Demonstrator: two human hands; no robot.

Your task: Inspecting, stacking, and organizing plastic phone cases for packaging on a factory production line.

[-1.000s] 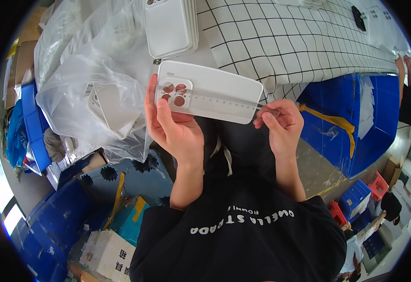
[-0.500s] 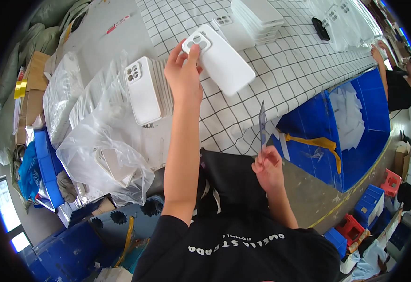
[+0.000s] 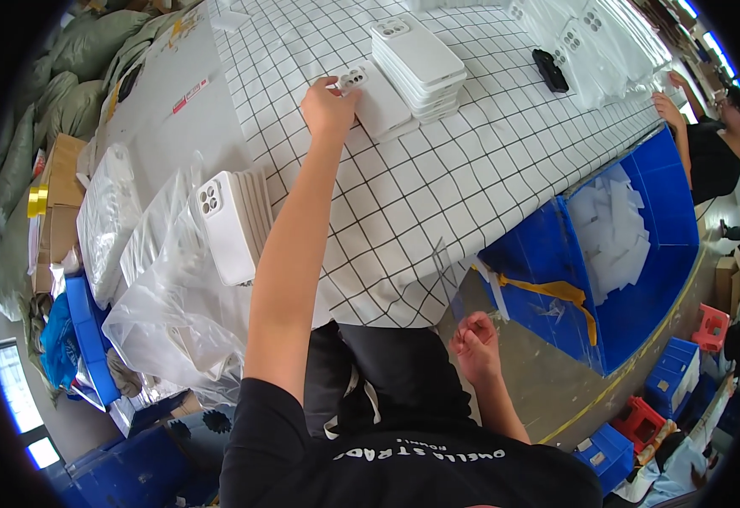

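Left hand point(image 3: 329, 106) stretched way out toward the upper middle of the frame, fingers pinching the camera-cutout end of a white glossy plastic phone case point(image 3: 376, 100) lying flat on the black-gridded white tablecloth point(image 3: 437, 195). Case touching the cloth, or as good as, so looks set down but not let go yet. Sitting just left of a neat stack of identical white phone cases point(image 3: 420, 59), touching it or nearly so, hard to tell which.

Right hand point(image 3: 476, 343) down low at centre-right, hanging off the table edge, fingers curled together around a thin clear plastic strip point(image 3: 448, 275) sticking upward. Pinching it at the bottom end, by the look of things.

Progress-wise, judging by piles only: a decent stack already done on the cloth, more white cases spread along the upper right. Still plenty left though: a row of white phone cases standing on edge point(image 3: 233, 222) at centre-left, plus crumpled clear plastic bags point(image 3: 162, 313) with more inside below that. Big blue plastic bin point(image 3: 632, 254) on the right holding white scraps.

Somewhere around the middle of the job, roughly. Another person's arm point(image 3: 673, 114) busy at the far upper-right end of the table.
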